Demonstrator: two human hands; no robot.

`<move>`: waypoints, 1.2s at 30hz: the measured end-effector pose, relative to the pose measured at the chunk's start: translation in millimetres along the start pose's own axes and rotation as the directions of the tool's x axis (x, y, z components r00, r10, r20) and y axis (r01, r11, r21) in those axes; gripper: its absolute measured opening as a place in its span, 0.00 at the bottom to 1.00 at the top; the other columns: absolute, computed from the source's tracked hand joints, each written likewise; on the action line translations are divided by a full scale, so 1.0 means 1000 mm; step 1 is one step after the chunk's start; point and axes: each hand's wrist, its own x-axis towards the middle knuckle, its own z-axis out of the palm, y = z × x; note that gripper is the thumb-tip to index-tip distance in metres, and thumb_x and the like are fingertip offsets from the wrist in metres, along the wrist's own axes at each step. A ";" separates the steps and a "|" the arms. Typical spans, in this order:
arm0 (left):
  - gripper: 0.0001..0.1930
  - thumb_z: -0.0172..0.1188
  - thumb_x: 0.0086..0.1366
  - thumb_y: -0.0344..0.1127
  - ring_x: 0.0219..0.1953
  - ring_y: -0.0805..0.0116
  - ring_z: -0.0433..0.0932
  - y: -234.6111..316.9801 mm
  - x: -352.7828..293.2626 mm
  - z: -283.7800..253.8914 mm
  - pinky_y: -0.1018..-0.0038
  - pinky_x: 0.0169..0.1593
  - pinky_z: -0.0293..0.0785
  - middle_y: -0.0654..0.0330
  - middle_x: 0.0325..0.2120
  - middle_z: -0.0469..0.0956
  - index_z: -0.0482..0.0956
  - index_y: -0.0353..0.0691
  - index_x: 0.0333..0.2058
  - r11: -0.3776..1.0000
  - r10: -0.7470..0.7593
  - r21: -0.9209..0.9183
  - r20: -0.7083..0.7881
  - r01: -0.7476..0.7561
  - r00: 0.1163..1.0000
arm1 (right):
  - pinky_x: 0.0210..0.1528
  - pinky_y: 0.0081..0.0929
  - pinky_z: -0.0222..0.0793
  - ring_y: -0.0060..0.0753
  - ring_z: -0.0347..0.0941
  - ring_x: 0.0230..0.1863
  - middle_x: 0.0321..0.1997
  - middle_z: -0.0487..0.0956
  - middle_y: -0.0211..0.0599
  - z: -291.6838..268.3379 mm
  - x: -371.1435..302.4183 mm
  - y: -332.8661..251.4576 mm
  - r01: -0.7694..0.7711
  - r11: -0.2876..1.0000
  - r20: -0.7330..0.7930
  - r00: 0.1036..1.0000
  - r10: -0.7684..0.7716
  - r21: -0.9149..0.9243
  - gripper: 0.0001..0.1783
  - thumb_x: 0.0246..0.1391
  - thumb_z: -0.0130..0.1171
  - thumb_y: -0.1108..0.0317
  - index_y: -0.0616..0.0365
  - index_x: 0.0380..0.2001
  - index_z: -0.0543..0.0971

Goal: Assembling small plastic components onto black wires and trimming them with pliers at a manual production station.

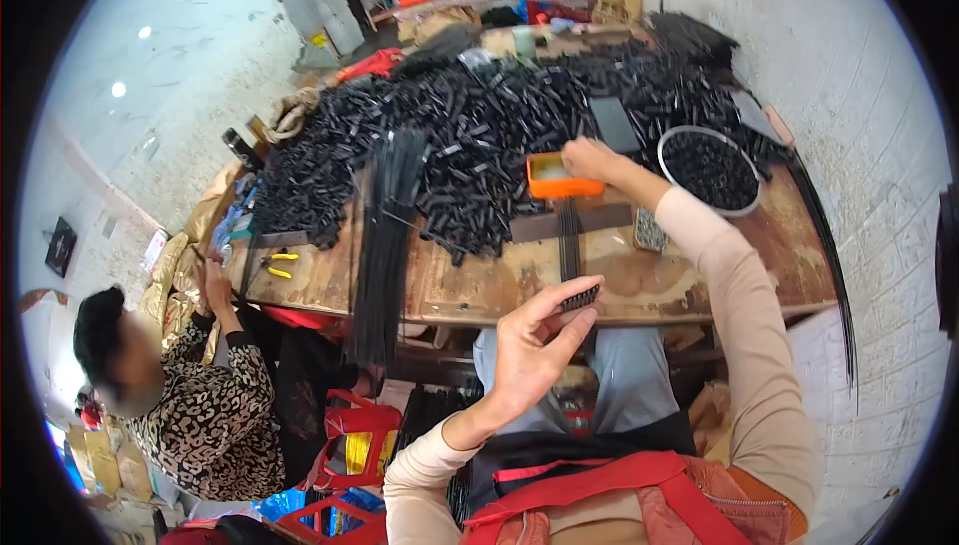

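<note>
My left hand [539, 337] is raised just in front of the table's near edge. Its thumb and fingers pinch a short row of small black pieces [579, 297], set side by side like comb teeth. My right hand [589, 158] is over the right end of an orange tray [565, 188] with something yellowish inside. The right fingers are bent together, and what they may hold is hidden. Between the tray and my left hand, a narrow bundle of thin black rods [568, 245] runs across a dark grey bar [534, 228] toward the table edge.
Small black parts [470, 135] heap across the table [460, 285]. A white-rimmed round basket [711, 212] of black rings and a small box of metal bits [649, 230] stand right. Long black rods [385, 255] overhang the edge. A co-worker [220, 395] sits left near yellow-handled pliers [282, 263].
</note>
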 end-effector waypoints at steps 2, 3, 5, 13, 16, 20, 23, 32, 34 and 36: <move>0.17 0.56 0.64 0.19 0.44 0.79 0.76 -0.002 -0.004 -0.003 0.83 0.48 0.72 0.60 0.44 0.79 0.76 0.33 0.52 1.000 -0.024 0.004 -0.052 0.025 0.998 | 0.46 0.48 0.75 0.60 0.78 0.39 0.36 0.80 0.60 0.003 -0.002 -0.009 -0.068 0.996 -0.070 0.995 0.064 -0.053 0.15 0.50 0.50 0.64 0.61 0.29 0.83; 0.17 0.57 0.64 0.20 0.42 0.80 0.75 -0.004 -0.006 -0.003 0.84 0.46 0.71 0.61 0.43 0.80 0.76 0.33 0.52 1.000 -0.003 0.022 -0.059 0.005 0.998 | 0.47 0.49 0.74 0.61 0.78 0.41 0.38 0.81 0.57 0.000 -0.003 -0.011 -0.092 0.994 0.001 0.996 0.092 -0.066 0.14 0.49 0.50 0.64 0.60 0.29 0.83; 0.17 0.57 0.65 0.22 0.43 0.81 0.75 -0.004 -0.006 0.004 0.84 0.46 0.72 0.62 0.43 0.80 0.76 0.35 0.52 1.000 0.014 0.014 -0.040 -0.014 0.999 | 0.45 0.48 0.74 0.58 0.78 0.36 0.32 0.81 0.48 0.007 -0.011 0.008 -0.032 0.999 -0.096 0.995 0.030 -0.025 0.11 0.45 0.52 0.65 0.55 0.24 0.82; 0.19 0.56 0.66 0.23 0.47 0.73 0.78 -0.002 0.002 0.002 0.76 0.54 0.75 0.56 0.45 0.79 0.72 0.34 0.56 0.997 -0.029 -0.070 -0.053 0.025 0.998 | 0.32 0.38 0.70 0.53 0.75 0.28 0.27 0.78 0.48 -0.132 -0.097 -0.099 0.142 0.861 -0.270 0.963 -0.006 0.488 0.14 0.46 0.57 0.77 0.62 0.40 0.77; 0.16 0.58 0.66 0.27 0.43 0.74 0.79 -0.008 0.015 -0.005 0.77 0.49 0.77 0.59 0.43 0.80 0.76 0.34 0.52 0.999 -0.032 -0.014 -0.036 0.032 0.999 | 0.30 0.31 0.70 0.42 0.74 0.27 0.29 0.77 0.41 -0.173 -0.160 -0.146 0.316 0.845 -0.410 0.903 -0.128 0.431 0.17 0.47 0.59 0.78 0.58 0.44 0.78; 0.12 0.60 0.64 0.26 0.40 0.76 0.79 0.002 0.021 -0.010 0.78 0.46 0.78 0.61 0.39 0.82 0.80 0.33 0.46 1.000 -0.013 0.020 -0.039 0.014 0.999 | 0.27 0.29 0.70 0.34 0.72 0.25 0.28 0.73 0.35 -0.191 -0.217 -0.172 0.431 0.897 -0.428 0.832 -0.353 0.098 0.24 0.45 0.61 0.79 0.50 0.49 0.80; 0.13 0.59 0.64 0.24 0.41 0.73 0.80 -0.001 0.027 -0.006 0.75 0.47 0.81 0.57 0.38 0.82 0.78 0.31 0.48 0.998 -0.038 -0.048 -0.045 0.035 0.998 | 0.26 0.28 0.70 0.33 0.71 0.26 0.30 0.72 0.34 -0.187 -0.230 -0.169 0.377 0.926 -0.423 0.836 -0.349 -0.018 0.29 0.43 0.62 0.79 0.47 0.52 0.78; 0.10 0.59 0.65 0.26 0.41 0.76 0.80 -0.001 0.010 -0.004 0.77 0.46 0.79 0.60 0.38 0.82 0.80 0.33 0.45 0.996 -0.043 -0.082 -0.052 0.038 0.998 | 0.25 0.27 0.68 0.31 0.69 0.26 0.30 0.70 0.32 -0.173 -0.252 -0.178 0.346 0.937 -0.444 0.834 -0.328 -0.043 0.30 0.42 0.61 0.79 0.45 0.53 0.79; 0.10 0.59 0.65 0.26 0.41 0.76 0.80 -0.001 0.008 0.000 0.77 0.46 0.80 0.60 0.38 0.82 0.80 0.32 0.45 0.996 -0.034 -0.089 -0.049 0.030 0.998 | 0.25 0.27 0.68 0.31 0.69 0.27 0.30 0.70 0.32 -0.172 -0.254 -0.178 0.349 0.936 -0.459 0.825 -0.330 -0.045 0.30 0.42 0.61 0.79 0.46 0.53 0.79; 0.10 0.59 0.65 0.26 0.40 0.76 0.80 0.000 0.006 0.002 0.78 0.46 0.80 0.60 0.38 0.82 0.80 0.32 0.45 0.998 -0.054 -0.041 -0.070 0.051 0.996 | 0.26 0.27 0.68 0.31 0.70 0.28 0.30 0.71 0.33 -0.170 -0.255 -0.178 0.388 0.920 -0.498 0.788 -0.362 -0.055 0.29 0.42 0.60 0.80 0.49 0.52 0.79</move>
